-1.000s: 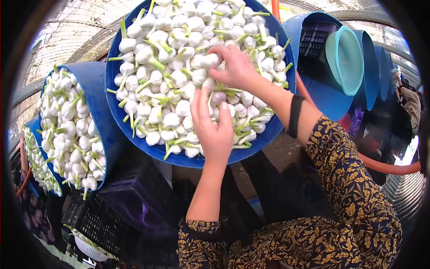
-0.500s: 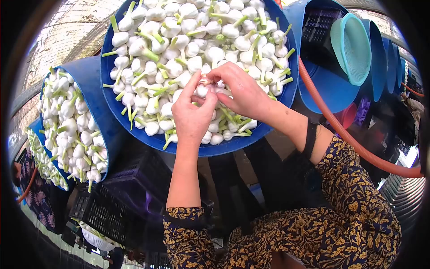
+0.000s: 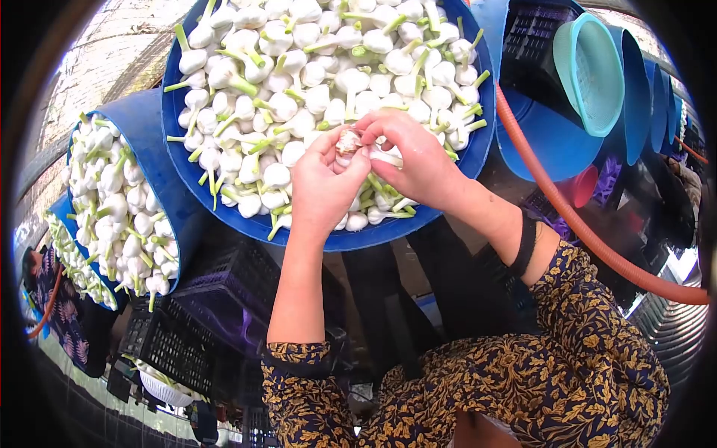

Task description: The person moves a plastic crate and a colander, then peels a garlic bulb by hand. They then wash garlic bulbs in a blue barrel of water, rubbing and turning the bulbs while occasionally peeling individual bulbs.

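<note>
Both hands meet over the near part of a wide blue tub [image 3: 358, 237] heaped with white garlic bulbs [image 3: 314, 97] that have short green stems. My left hand [image 3: 325, 183] is closed, its thumb and fingers pinching a garlic bulb [image 3: 348, 141] whose brownish-pink root end faces up. My right hand [image 3: 414, 160] is also closed on the same bulb, thumb and fingertips at its side. A pale stem shows below the right fingers. Part of the bulb is hidden by the fingers.
At left stands another blue barrel [image 3: 142, 127] full of garlic, near black crates [image 3: 168, 336]. An orange hose [image 3: 575, 216] curves along the right. A turquoise basket [image 3: 590, 75] rests by a blue barrel there. Another person [image 3: 63, 306] is at far left.
The bulb has turned in my fingers, so its brownish root end now shows more. Both hands stay together, slightly lower relative to the heap. The whole view has shifted a little.
</note>
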The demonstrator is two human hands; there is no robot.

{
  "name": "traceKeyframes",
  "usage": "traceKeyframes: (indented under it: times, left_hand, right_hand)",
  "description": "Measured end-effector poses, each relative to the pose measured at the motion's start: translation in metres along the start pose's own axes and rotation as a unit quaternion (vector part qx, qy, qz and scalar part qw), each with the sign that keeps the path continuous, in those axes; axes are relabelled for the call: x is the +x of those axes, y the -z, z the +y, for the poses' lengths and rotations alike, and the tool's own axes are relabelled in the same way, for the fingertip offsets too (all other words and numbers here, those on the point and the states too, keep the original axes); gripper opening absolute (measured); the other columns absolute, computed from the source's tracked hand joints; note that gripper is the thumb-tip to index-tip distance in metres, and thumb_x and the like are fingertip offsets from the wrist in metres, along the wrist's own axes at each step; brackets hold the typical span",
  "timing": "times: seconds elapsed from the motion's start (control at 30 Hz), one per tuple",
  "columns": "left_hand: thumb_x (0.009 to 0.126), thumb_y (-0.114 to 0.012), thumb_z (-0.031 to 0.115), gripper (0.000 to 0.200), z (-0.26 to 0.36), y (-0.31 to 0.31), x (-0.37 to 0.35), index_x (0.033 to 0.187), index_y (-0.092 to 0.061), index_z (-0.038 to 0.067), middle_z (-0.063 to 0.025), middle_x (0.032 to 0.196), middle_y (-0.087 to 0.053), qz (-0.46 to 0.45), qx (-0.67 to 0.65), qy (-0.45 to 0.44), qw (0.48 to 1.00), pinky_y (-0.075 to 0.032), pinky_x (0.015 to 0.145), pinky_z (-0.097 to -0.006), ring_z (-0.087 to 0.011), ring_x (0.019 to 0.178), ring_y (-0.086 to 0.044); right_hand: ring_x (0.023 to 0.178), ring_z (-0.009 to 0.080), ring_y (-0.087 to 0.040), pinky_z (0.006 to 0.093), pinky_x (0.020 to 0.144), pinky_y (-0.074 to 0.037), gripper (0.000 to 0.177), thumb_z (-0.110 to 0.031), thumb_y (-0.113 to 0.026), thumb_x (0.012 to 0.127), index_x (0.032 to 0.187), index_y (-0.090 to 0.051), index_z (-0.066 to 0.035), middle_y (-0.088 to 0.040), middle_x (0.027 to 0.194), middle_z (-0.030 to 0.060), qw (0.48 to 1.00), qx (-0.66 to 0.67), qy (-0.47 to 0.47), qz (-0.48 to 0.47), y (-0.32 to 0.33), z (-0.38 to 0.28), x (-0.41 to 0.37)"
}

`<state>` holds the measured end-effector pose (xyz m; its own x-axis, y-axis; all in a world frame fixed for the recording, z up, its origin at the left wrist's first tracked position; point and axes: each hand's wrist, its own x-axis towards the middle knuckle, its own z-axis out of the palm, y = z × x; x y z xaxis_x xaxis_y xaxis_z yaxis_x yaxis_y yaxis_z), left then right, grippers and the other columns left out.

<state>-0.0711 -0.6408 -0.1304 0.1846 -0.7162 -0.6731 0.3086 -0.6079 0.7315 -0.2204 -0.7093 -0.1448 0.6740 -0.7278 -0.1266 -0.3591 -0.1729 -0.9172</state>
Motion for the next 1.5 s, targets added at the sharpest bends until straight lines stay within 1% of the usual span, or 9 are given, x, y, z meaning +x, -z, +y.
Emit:
traceKeyframes:
  times: [0.03,0.23,0.37,0.43,0.57,0.8,0.97,1.2,1.5]
  left_hand:
    - [0.088,-0.058,0.001,0.037,0.001,0.001,0.0,0.123,-0.056,-0.007,-0.0092,0.106,-0.068,0.0,0.0,0.001,1.0,-0.05,0.073,-0.021,-0.0069,0.086,-0.062]
    - [0.089,-0.06,0.002,0.044,0.005,0.015,0.002,0.132,-0.053,-0.006,-0.0059,0.107,-0.066,-0.064,-0.035,0.034,0.997,-0.05,0.075,-0.0198,-0.0053,0.086,-0.06]
    - [0.089,-0.058,0.001,0.044,-0.009,0.013,0.01,0.132,-0.052,-0.006,-0.0074,0.112,-0.065,-0.056,-0.053,0.006,0.997,-0.05,0.075,-0.02,-0.0061,0.087,-0.061]
    - [0.089,-0.055,-0.001,0.05,-0.014,0.018,0.012,0.137,-0.045,-0.007,-0.0093,0.114,-0.064,-0.05,-0.083,0.015,0.995,-0.051,0.079,-0.0219,-0.0098,0.092,-0.063]
    - [0.089,-0.052,0.001,0.06,-0.021,0.038,0.004,0.146,-0.031,-0.003,-0.011,0.115,-0.062,-0.083,-0.141,0.026,0.986,-0.05,0.079,-0.0239,-0.0146,0.089,-0.065]
    - [0.097,-0.054,0.023,0.049,-0.003,0.069,-0.001,0.143,-0.045,0.008,-0.0057,0.107,-0.062,-0.115,-0.14,0.146,0.972,-0.041,0.061,-0.0195,-0.0087,0.074,-0.058]
    - [0.097,-0.051,0.018,0.038,-0.011,0.062,-0.001,0.131,-0.037,0.01,-0.0072,0.105,-0.06,-0.063,-0.236,0.073,0.967,-0.046,0.067,-0.0261,-0.014,0.081,-0.056]
    - [0.097,-0.047,0.016,0.044,-0.017,0.059,-0.007,0.139,-0.034,0.01,-0.0071,0.111,-0.058,-0.042,-0.156,0.011,0.987,-0.046,0.074,-0.0276,-0.0134,0.089,-0.056]
    - [0.098,-0.045,0.01,0.04,-0.027,0.066,-0.017,0.138,-0.042,0.009,-0.0057,0.114,-0.057,-0.038,-0.058,-0.079,0.994,-0.046,0.074,-0.0242,-0.0094,0.092,-0.054]
  right_hand:
    - [0.103,0.0251,-0.06,0.0337,0.086,-0.051,0.031,0.003,-0.075,0.072,0.096,-0.058,-0.007,-0.061,0.112,0.0087,0.995,-0.064,0.077,0.018,0.001,-0.001,0.001]
    - [0.107,0.0316,-0.057,0.04,0.092,-0.047,0.034,0.003,-0.075,0.068,0.093,-0.054,-0.006,-0.059,0.109,0.0105,0.998,-0.024,0.052,0.0,0.007,-0.003,0.001]
    - [0.106,0.0268,-0.059,0.0344,0.087,-0.052,0.031,0.002,-0.076,0.071,0.093,-0.056,-0.006,-0.06,0.111,0.0094,0.992,-0.097,0.079,0.026,0.003,-0.004,0.006]
    - [0.104,0.021,-0.06,0.0308,0.083,-0.055,0.03,0.001,-0.075,0.074,0.099,-0.058,-0.005,-0.06,0.111,0.0085,0.998,0.022,-0.015,0.065,-0.006,-0.009,0.007]
    - [0.095,0.012,-0.063,0.0269,0.082,-0.055,0.025,-0.005,-0.073,0.082,0.105,-0.064,0.0,-0.065,0.103,0.0059,0.978,0.037,-0.204,0.036,-0.015,-0.03,0.006]
    - [0.099,0.01,-0.062,0.0266,0.084,-0.054,0.019,-0.006,-0.07,0.086,0.104,-0.068,0.001,-0.067,0.105,0.0043,0.97,0.154,-0.188,-0.018,-0.021,-0.024,0.011]
    - [0.094,0.013,-0.064,0.0276,0.081,-0.055,0.028,-0.015,-0.072,0.088,0.107,-0.065,0.004,-0.067,0.105,0.0094,0.866,0.375,-0.312,0.109,-0.043,-0.026,0.007]
    - [0.078,0.009,-0.065,0.0232,0.069,-0.053,0.024,-0.014,-0.072,0.085,0.1,-0.069,0.005,-0.071,0.087,0.0075,0.865,0.372,-0.326,0.089,-0.061,-0.033,0.01]
    - [0.081,0.0127,-0.068,0.025,0.073,-0.056,0.02,-0.009,-0.068,0.087,0.098,-0.067,0.007,-0.071,0.089,0.0112,0.87,0.327,-0.368,0.04,-0.067,-0.032,0.015]
